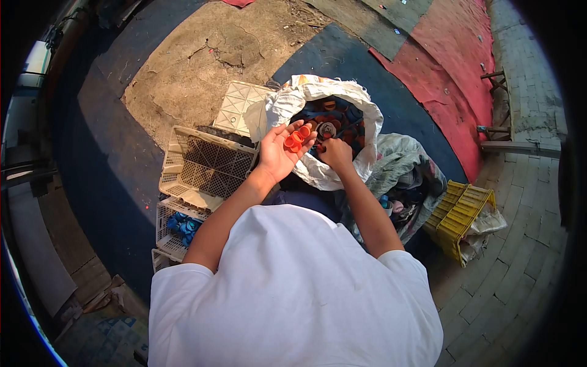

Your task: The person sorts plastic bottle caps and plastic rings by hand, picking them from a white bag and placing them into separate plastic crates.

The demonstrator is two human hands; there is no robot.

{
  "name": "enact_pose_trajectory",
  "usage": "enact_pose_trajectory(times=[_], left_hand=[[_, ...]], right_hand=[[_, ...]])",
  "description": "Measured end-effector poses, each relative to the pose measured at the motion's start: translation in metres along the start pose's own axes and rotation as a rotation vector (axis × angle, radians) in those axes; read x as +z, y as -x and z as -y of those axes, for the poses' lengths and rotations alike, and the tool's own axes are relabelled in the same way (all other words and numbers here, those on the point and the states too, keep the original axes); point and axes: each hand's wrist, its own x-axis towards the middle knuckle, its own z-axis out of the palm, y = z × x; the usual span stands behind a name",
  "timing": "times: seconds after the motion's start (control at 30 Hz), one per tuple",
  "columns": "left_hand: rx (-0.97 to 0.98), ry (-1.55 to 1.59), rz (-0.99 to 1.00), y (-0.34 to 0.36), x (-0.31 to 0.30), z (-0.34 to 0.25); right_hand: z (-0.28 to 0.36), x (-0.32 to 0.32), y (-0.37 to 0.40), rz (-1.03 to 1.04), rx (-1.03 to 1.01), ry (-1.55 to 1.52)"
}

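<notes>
Several orange-red plastic caps (296, 140) lie in my left hand (282, 153), palm up with the fingers curled around them. My right hand (335, 153) reaches over the near rim of a white woven sack (370, 120), its fingers bent closed and partly hidden. A small red bit shows at those fingertips, too small to name. Inside the sack sits a heap of dark blue, brown and orange plastic pieces (350, 114). One pale round piece (327, 129) lies between my two hands.
White plastic crates (208, 160) stand at the left, a lower one holding blue pieces (183, 227). A second sack (397, 147) with mixed items is at the right, beside a yellow crate (455, 214). Blue and red mats (452, 55) cover parts of the ground.
</notes>
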Motion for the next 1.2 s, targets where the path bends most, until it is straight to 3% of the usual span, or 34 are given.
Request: enact_pose_trajectory(times=[0.43, 0.6, 0.83, 1.03, 1.2], left_hand=[[-0.009, -0.036, -0.046, -0.005, 0.001, 0.005], [-0.010, -0.035, -0.044, -0.007, 0.002, 0.004], [-0.010, -0.043, -0.044, -0.008, 0.005, 0.001], [-0.021, -0.059, -0.085, -0.015, 0.001, 0.003], [-0.063, -0.034, -0.055, -0.021, 0.004, 0.009]], right_hand=[[0.001, -0.003, 0.004, -0.110, -0.077, -0.028], [-0.001, -0.009, 0.005, -0.115, 0.012, -0.101], [0.009, -0.049, 0.023, -0.325, 0.175, -0.465], [0.021, -0.072, 0.044, -0.376, 0.095, -1.046], [0.050, -0.103, 0.062, -0.321, 0.056, -1.043]])
